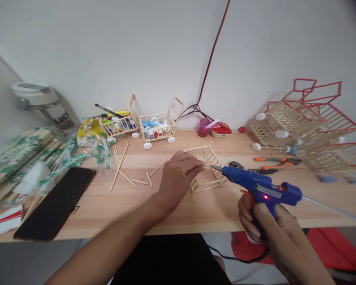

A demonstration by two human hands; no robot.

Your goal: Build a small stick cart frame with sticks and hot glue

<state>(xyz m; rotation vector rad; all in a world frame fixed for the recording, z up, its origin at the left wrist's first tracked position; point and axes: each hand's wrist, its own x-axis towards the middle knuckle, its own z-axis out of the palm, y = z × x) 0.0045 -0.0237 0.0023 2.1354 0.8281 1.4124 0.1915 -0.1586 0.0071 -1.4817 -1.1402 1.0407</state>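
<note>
My right hand (268,223) is wrapped round the handle of a blue hot glue gun (249,180), with fingers at its orange trigger and a red light glowing on its side. A clear glue stick (332,206) juts from the gun's back. Pinched in my left hand (179,172) is a short thin wooden stick (207,165), its free end at the gun's metal nozzle. Behind and below them on the table lies a small open frame of wooden sticks (207,184), partly covered by my left hand.
Loose sticks (118,168) lie left of my hand, near a black phone (57,204) and packaged chopsticks (23,158). Two small stick carts (158,126) stand by the wall. Orange-handled pliers (280,161) and stacked red-edged carts (308,114) are at right. A cable (215,47) hangs down the wall.
</note>
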